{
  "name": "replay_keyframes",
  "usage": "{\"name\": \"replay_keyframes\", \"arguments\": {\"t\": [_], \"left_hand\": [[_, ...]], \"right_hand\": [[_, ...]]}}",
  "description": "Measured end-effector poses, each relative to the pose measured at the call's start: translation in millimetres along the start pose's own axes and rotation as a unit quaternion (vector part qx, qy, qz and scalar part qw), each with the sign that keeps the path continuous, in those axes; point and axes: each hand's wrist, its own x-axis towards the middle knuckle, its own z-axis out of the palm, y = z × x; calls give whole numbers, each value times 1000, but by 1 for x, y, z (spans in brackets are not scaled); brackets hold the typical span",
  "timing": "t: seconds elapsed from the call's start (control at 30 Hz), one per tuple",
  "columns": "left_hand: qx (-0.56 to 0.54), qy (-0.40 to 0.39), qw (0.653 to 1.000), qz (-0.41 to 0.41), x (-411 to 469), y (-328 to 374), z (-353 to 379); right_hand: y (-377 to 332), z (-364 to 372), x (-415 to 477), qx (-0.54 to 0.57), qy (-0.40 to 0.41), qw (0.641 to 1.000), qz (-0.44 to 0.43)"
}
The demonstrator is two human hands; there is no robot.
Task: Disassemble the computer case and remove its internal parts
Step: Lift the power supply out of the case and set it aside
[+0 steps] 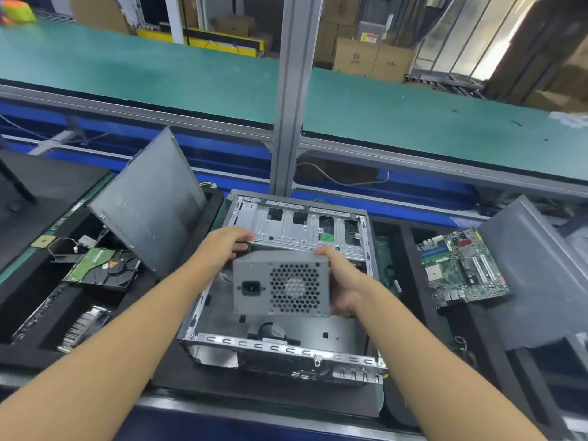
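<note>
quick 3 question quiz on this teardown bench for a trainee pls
1. What do the left hand and the right hand hold above the open computer case?
A) a keyboard
B) the power supply
C) a monitor
2. True or false: the motherboard lies outside the case, to its right.
3. Fill in: the hard drive lies to the ____ of the case.

Key: 1 B; 2 true; 3 left
</note>
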Motion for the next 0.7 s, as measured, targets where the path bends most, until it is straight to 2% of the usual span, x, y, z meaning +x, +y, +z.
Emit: {"name": "replay_keyframes", "arguments": {"t": [0.1, 0.23, 0.37, 0.43, 0.5, 0.6, 0.7], "left_hand": [[-63, -22, 998, -23, 6, 6, -12], [-135, -38, 985, -96, 9, 18, -6], [-155, -126, 971, -133, 5, 36, 4], [-169, -133, 965, -149, 6, 45, 8], [-219, -158, 949, -165, 9, 54, 12], [-311, -203, 917, -144, 16, 67, 21], [-269, -218, 929, -127, 23, 74, 29]], "right_hand": [[-14, -5, -30, 29, -43, 998, -36], [-34, -3, -65, 99, -75, 990, -71], [-56, -3, -92, 118, -36, 987, -102], [-62, -6, -100, 151, 9, 974, -171], [-64, -13, -103, 152, 28, 958, -241], [-59, -16, -108, 119, 22, 951, -285], [-56, -21, -111, 93, 34, 945, -310]]}}
